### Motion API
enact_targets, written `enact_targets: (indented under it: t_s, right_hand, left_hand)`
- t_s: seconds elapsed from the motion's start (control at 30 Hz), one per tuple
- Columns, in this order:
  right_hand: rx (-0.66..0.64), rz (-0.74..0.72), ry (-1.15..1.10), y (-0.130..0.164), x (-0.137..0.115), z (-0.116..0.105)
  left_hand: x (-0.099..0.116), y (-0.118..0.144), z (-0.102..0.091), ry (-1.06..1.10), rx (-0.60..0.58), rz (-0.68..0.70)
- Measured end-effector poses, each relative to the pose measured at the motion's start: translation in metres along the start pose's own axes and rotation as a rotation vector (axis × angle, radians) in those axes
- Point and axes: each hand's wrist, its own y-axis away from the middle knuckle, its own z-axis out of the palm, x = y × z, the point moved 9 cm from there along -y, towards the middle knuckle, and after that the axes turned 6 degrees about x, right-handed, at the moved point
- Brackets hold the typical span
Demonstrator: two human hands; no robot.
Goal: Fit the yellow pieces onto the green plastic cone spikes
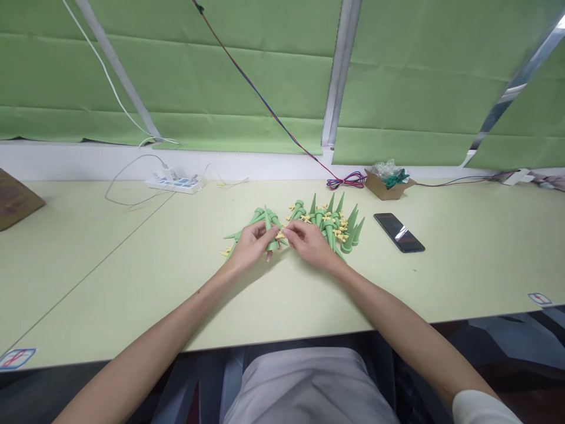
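Right now both hands meet near the middle of the worktop (132, 277), over a heap of green spikes (335, 227) with small yellow clips (341, 234) scattered among them. The left hand (252, 246) is closed around one spike (268, 227), which points away toward the far edge. The right hand (309, 242) pinches its fingertips on what looks like a yellow piece (279, 235) at that spike's near end; the piece is too small to tell exactly.

To do this well, I would judge that the left grip should keep the spike steady and low over the worktop, while the right hand lines the yellow piece up squarely before pressing, so nothing slips into the heap.

Toward the far edge, right of the heap, an open cardboard box (378, 187) holds clear plastic wrap and something green; its contents are otherwise unclear. A phone (399, 232) lies flat to the right of the spikes. A power strip (175, 183) sits near the far edge on the left, with white cables running from it.
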Motion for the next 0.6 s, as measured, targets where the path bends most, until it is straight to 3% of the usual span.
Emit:
enact_targets:
  t_s: [0.33,0.6]
  right_hand:
    - [0.019,-0.019,0.074,-0.0009,0.0025,-0.0001]
    - [-0.007,0.010,0.011,-0.0009,0.0039,0.0013]
  left_hand:
    - [0.0001,0.0001,0.0014,-0.038,-0.018,0.027]
    - [-0.0030,-0.0015,-0.0013,0.069,0.016,-0.043]
